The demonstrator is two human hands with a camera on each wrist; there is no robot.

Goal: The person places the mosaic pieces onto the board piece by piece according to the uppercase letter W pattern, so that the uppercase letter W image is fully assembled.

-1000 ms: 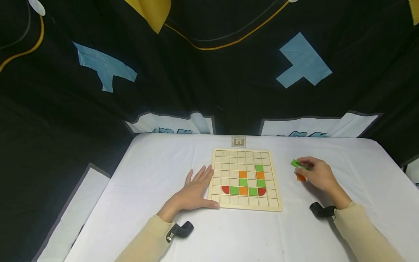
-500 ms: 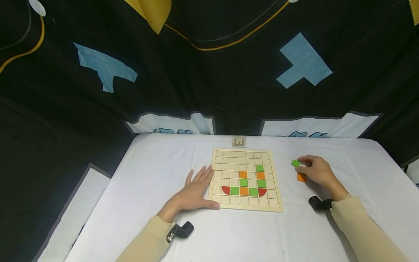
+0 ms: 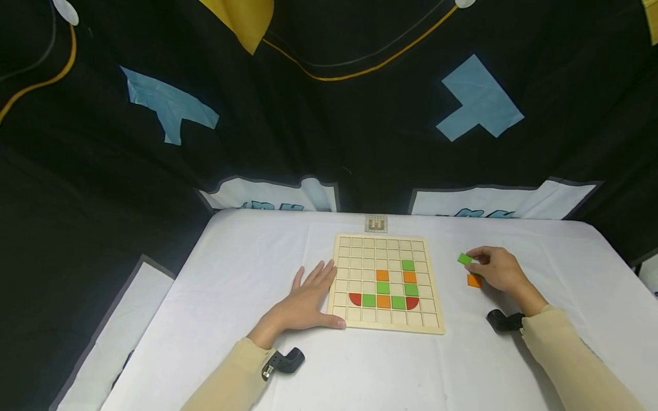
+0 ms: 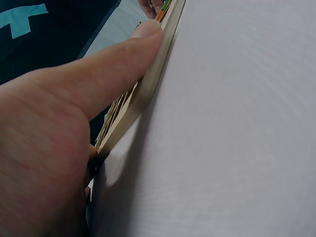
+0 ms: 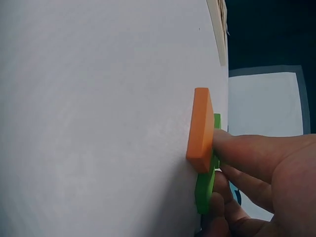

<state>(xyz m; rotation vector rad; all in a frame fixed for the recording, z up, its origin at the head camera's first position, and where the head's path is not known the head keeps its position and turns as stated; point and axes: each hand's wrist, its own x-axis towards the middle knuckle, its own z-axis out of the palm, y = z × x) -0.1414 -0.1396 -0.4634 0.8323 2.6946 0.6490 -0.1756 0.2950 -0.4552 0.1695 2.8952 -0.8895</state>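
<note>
A square wooden grid board (image 3: 386, 323) lies on the white table, with green, orange and red tiles in its cells. My left hand (image 3: 304, 301) rests along the board's left edge, fingers spread. Its thumb (image 4: 123, 61) lies over the near edge in the left wrist view. To the right of the board, my right hand (image 3: 498, 272) pinches a green square tile (image 3: 465, 258) with thumb and fingertips. An orange square tile (image 3: 474, 281) lies just below that thumb. In the right wrist view, another green tile (image 5: 205, 192) shows near the curled fingers; the head view hides it.
A small card with a printed grid pattern (image 3: 376, 224) lies behind the board at the table's far edge. White cloth covers the table (image 3: 370, 371). A black curtain (image 3: 329, 137) with blue and yellow patches hangs behind it.
The right hand has shifted slightly and drawn its fingers in at the green tile; the green tile seen under it earlier is now covered. The left hand and board stay put.
</note>
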